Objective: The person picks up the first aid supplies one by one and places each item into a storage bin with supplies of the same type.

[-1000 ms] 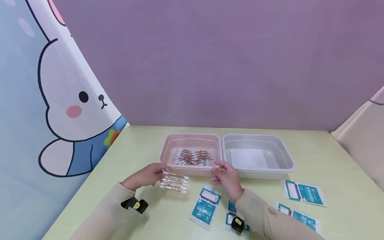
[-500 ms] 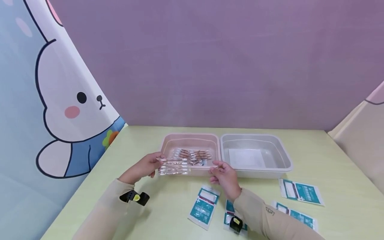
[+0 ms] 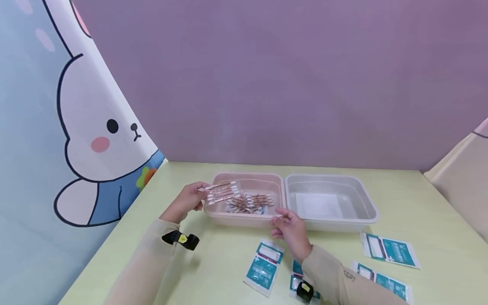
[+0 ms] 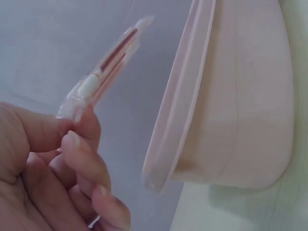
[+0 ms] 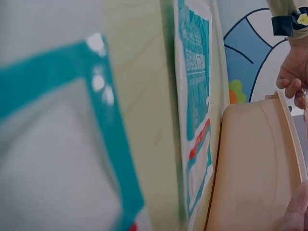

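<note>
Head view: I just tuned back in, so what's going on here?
A person's left hand pinches a clear packet of cotton swabs, held up at the left end of the pink tray, where more swab packets lie. The right hand is at that tray's near rim, by its right corner; whether it grips is hard to tell. The grey tray alongside has a pale rectangle on its bottom. Teal-and-white packets lie on the table.

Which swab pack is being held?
The pack pinched at its edge by the left hand; it's lifted, while the other packs lie inside the pink tray.
</note>
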`<action>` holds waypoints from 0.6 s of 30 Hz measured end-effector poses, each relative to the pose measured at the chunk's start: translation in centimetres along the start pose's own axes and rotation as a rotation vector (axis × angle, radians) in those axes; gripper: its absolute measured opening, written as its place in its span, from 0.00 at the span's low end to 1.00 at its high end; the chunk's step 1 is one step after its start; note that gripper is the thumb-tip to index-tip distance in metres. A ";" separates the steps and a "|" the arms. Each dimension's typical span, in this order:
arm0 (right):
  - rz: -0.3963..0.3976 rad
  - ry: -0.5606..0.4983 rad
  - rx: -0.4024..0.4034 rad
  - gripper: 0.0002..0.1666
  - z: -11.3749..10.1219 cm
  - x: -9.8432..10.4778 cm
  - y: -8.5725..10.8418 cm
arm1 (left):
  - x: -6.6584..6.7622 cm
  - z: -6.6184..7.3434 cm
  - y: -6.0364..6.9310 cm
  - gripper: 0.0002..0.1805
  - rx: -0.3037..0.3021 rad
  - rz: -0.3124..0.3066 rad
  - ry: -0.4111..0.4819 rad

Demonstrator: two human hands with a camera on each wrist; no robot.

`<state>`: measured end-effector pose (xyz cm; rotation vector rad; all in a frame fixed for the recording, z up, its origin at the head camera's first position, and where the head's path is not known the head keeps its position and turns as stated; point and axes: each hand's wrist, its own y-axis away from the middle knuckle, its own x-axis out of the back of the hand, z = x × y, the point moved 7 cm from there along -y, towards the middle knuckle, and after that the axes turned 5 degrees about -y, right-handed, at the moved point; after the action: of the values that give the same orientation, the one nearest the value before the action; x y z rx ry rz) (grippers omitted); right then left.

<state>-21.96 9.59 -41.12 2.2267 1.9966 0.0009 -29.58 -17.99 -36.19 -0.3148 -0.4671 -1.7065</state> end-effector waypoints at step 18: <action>0.036 -0.029 -0.011 0.18 0.6 0.0 -0.6 | 1.4 0.7 -3.1 0.17 0.142 0.129 0.066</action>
<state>-22.51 9.60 -41.77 2.2428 1.9374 -0.0164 -32.89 -18.40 -35.37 -0.1814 -0.5062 -1.5444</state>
